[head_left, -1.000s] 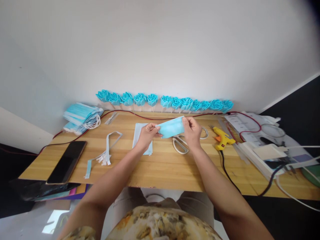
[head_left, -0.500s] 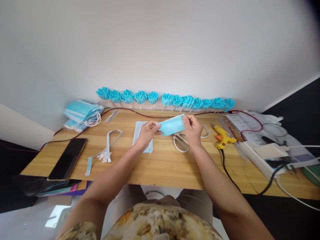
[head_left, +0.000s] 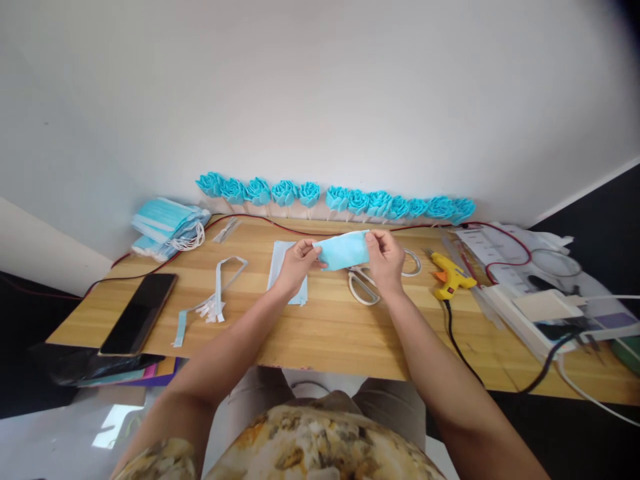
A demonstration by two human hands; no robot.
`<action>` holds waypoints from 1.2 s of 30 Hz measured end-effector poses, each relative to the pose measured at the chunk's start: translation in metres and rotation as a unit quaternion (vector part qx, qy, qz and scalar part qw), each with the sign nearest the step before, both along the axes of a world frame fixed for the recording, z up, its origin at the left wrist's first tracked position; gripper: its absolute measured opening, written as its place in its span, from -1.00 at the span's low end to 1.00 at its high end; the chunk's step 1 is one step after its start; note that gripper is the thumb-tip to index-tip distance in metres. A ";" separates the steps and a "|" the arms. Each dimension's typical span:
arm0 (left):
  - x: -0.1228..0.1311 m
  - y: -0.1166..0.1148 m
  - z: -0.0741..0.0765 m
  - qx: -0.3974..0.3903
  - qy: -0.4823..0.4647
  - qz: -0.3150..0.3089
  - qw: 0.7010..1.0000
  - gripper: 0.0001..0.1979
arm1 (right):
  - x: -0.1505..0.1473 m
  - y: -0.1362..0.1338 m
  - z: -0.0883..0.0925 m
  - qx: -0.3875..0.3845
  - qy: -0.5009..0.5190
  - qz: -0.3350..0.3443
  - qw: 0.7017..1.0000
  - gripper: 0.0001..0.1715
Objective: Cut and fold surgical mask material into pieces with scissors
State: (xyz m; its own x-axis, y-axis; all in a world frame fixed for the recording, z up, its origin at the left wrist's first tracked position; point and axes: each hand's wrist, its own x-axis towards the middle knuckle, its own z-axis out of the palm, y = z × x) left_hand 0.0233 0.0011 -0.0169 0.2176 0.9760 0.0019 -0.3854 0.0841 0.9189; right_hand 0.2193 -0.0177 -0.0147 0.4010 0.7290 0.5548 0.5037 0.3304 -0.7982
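A light-blue piece of face mask fabric (head_left: 345,251) is stretched between my two hands above the table. My left hand (head_left: 300,263) pinches its left end. At the other end, my right hand (head_left: 384,259) grips the upper right corner between thumb and fingers. Beneath my left hand lies a paler flat fabric sheet (head_left: 299,293), partly covered. White-handled scissors (head_left: 364,293) rest below the held piece, partly hidden by it and by my right hand.
Blue fabric roses (head_left: 379,203) on sticks line the wall. A face mask pile (head_left: 165,223), cut strips (head_left: 219,287) and a phone (head_left: 139,313) are on the left. Right lie a yellow glue gun (head_left: 453,277) with a black cord and a white power strip (head_left: 525,320).
The view has shifted slightly, so the table's things appear a little to the right. Both hands keep hold of the fabric piece, which has barely moved.
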 end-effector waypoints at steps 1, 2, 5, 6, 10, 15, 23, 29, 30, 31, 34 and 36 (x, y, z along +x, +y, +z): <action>0.000 0.000 0.000 -0.002 -0.001 -0.003 1.000 -0.57 | 0.000 0.000 0.000 -0.001 0.004 0.000 1.000 -0.61; 0.000 0.001 -0.001 -0.005 -0.001 -0.003 1.000 -0.56 | 0.000 -0.001 0.000 -0.002 0.007 -0.001 1.000 -0.61; -0.001 0.003 -0.003 -0.006 -0.005 0.003 1.000 -0.55 | -0.002 -0.002 0.001 0.000 0.008 -0.007 1.000 -0.60; -0.001 0.003 -0.003 -0.005 -0.007 0.005 1.000 -0.55 | -0.002 -0.002 0.002 0.002 0.007 -0.009 1.000 -0.60; -0.001 0.004 -0.004 0.001 -0.017 0.013 1.000 -0.56 | -0.003 -0.003 0.003 0.014 -0.005 -0.015 1.000 -0.61; -0.003 0.005 -0.002 0.001 0.005 0.016 1.000 -0.66 | -0.005 -0.004 0.005 0.015 -0.014 -0.016 1.000 -0.61; -0.005 0.003 0.007 -0.018 -0.040 -0.004 0.999 -0.72 | -0.007 -0.003 0.003 0.005 0.007 -0.004 1.000 -0.61; -0.006 0.003 0.006 -0.017 -0.043 -0.017 0.999 -0.76 | -0.004 0.000 -0.002 -0.006 0.034 0.009 0.999 -0.60; -0.006 0.003 0.006 -0.017 -0.042 -0.023 0.999 -0.76 | -0.004 0.001 -0.003 -0.007 0.038 0.009 0.999 -0.60; -0.006 0.003 0.007 -0.018 -0.041 -0.030 0.999 -0.75 | -0.004 0.001 -0.003 -0.008 0.041 0.008 0.999 -0.60; -0.005 0.002 0.007 -0.016 -0.034 -0.046 0.998 -0.72 | -0.003 0.002 -0.002 -0.007 0.047 0.005 0.999 -0.60; -0.005 0.002 0.006 -0.017 -0.034 -0.051 0.998 -0.66 | -0.004 0.002 -0.002 -0.005 0.050 0.006 0.999 -0.60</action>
